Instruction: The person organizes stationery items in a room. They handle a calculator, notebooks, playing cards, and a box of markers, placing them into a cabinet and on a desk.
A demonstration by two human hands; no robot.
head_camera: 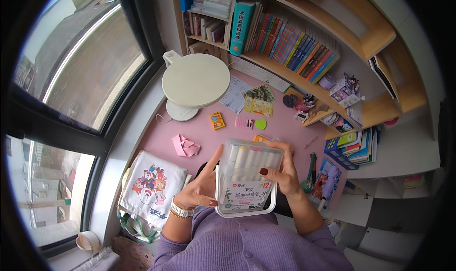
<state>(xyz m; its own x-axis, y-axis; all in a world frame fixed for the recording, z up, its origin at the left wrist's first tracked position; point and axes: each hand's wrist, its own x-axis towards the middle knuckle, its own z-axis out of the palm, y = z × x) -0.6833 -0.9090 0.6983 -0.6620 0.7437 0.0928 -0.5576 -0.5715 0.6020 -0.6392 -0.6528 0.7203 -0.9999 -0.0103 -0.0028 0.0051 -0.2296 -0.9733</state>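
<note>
A clear plastic case of double-ended markers is held up close to my body, over the near edge of the pink desk. Its white handle runs around the near end, and capped markers show through the lid. My right hand grips the case's right side, thumb on the front. At the left side, my left hand supports the case with its thumb and spread fingers; its palm is partly turned from view. Beyond the case lie a pink calculator, a green heart-shaped item and a small orange box.
A white desk lamp stands at the back left. A pink ribbon and a printed white cloth bag lie at left. On the right are a blue file basket and a folded purple umbrella. Bookshelves border the back.
</note>
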